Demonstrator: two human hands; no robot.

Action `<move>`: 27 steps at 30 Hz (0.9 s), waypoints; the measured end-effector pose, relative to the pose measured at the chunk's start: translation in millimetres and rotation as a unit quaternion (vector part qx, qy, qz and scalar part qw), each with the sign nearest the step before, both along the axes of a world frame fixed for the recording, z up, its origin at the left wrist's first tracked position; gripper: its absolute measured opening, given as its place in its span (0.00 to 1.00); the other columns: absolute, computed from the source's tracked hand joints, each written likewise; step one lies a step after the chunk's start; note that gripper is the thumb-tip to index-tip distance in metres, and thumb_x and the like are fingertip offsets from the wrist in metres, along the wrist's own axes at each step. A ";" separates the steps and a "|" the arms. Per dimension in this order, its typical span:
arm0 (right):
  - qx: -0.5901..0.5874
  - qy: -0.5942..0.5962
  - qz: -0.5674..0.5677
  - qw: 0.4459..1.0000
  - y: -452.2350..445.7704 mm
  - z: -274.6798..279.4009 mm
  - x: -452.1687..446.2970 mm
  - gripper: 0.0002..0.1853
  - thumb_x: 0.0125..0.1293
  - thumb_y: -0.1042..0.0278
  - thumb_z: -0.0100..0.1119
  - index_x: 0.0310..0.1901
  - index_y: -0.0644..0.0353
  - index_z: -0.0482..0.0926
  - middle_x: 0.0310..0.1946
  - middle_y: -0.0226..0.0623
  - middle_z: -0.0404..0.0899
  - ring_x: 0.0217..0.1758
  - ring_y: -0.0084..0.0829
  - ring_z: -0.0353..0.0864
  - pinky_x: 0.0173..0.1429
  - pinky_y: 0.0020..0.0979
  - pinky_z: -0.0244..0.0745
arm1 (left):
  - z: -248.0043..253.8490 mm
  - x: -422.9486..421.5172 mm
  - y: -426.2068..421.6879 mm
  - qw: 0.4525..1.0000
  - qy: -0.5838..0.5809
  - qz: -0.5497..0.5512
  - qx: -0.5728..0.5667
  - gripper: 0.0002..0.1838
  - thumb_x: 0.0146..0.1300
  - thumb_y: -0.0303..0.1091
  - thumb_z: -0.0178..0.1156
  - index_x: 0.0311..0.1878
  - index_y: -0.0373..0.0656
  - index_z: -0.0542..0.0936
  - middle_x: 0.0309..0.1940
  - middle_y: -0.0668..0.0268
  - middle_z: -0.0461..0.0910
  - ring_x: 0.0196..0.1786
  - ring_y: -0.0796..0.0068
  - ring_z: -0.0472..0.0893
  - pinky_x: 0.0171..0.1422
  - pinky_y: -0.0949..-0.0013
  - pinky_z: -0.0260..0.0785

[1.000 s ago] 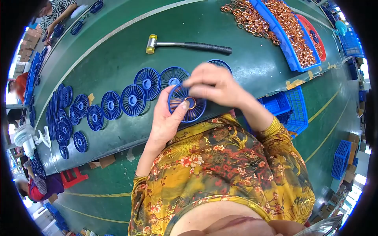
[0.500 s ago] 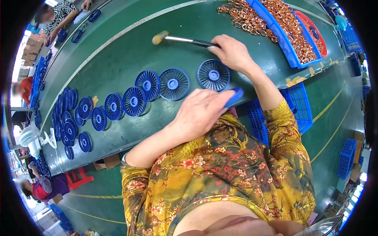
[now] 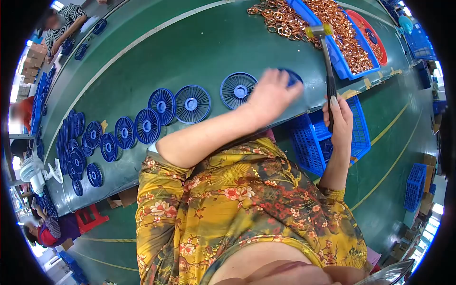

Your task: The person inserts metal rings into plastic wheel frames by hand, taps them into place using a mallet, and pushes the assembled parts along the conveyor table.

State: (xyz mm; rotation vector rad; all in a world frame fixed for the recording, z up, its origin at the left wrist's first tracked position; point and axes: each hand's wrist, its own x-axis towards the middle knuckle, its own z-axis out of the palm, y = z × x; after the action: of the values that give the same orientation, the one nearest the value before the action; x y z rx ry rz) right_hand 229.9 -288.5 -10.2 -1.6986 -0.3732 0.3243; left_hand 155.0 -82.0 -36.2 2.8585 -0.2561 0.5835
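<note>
My right hand (image 3: 340, 116) grips the black handle of a hammer (image 3: 328, 66), whose yellow-faced head stands raised in front of the blue tray of copper-coloured rings. My left hand (image 3: 274, 97), blurred, reaches over the table edge with its fingers around a blue slotted round part (image 3: 290, 77). To its left a blue spoked disc (image 3: 239, 91) lies on the green table, with another spoked disc (image 3: 192, 104) beyond it. Whether a ring sits in the held part is hidden.
A blue tray (image 3: 342, 71) and a loose heap (image 3: 280, 20) hold many copper rings, beside a red tray (image 3: 384, 59). Several more blue discs (image 3: 124, 132) run leftward. Below the edge are blue baskets (image 3: 304, 147). Co-workers (image 3: 66, 23) sit at far left.
The hammer has been picked up from the table and swung rightward and upright in my right hand. My left hand has carried the blue part to the right, beyond the nearest disc.
</note>
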 end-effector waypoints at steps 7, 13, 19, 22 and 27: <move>-0.041 0.006 0.053 0.998 -6.4 -20.6 -24.8 0.12 0.72 0.62 0.53 0.44 0.63 0.77 0.26 0.25 0.74 0.22 0.12 0.67 0.24 0.16 0.61 | -13.2 -2.2 60.4 0.994 0.032 0.085 -0.056 0.23 0.62 0.48 0.60 0.61 0.60 0.77 0.71 0.39 0.52 0.74 0.41 0.51 0.75 0.48 0.48; 0.003 -0.102 0.033 0.994 0.4 20.7 -51.3 0.14 0.72 0.67 0.51 0.54 0.64 0.76 0.27 0.25 0.73 0.23 0.10 0.64 0.25 0.15 0.59 | -2.5 2.3 65.0 0.973 0.041 0.106 -0.202 0.42 0.48 0.45 0.73 0.67 0.49 0.67 0.66 0.42 0.63 0.68 0.46 0.66 0.69 0.57 0.62; -0.248 -0.216 0.122 0.937 -2.0 -6.5 -38.9 0.18 0.69 0.72 0.53 0.60 0.66 0.73 0.52 0.50 0.80 0.55 0.39 0.81 0.57 0.31 0.72 | 11.5 5.1 64.1 0.946 0.113 0.169 -0.251 0.60 0.41 0.46 0.76 0.73 0.38 0.50 0.62 0.46 0.69 0.64 0.52 0.71 0.68 0.59 0.64; -0.186 -0.206 0.101 0.955 -0.6 15.6 -39.8 0.17 0.68 0.74 0.55 0.58 0.65 0.75 0.50 0.49 0.81 0.52 0.36 0.82 0.56 0.29 0.73 | 8.5 5.8 65.7 0.943 0.108 0.153 -0.276 0.61 0.41 0.46 0.76 0.73 0.38 0.48 0.63 0.47 0.69 0.65 0.50 0.71 0.69 0.59 0.63; -0.231 -0.336 0.116 0.906 10.8 -1.6 -15.0 0.19 0.69 0.71 0.53 0.60 0.61 0.72 0.50 0.54 0.79 0.52 0.45 0.82 0.54 0.33 0.75 | 11.6 9.6 57.0 0.944 0.091 0.157 -0.275 0.61 0.43 0.49 0.75 0.73 0.37 0.47 0.64 0.47 0.68 0.65 0.47 0.69 0.72 0.57 0.58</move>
State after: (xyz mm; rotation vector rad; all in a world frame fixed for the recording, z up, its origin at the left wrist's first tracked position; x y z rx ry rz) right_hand 214.9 -277.8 -11.8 -2.2158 -1.0829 -0.0253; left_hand 164.7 -25.0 -24.6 2.3859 0.3500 0.3615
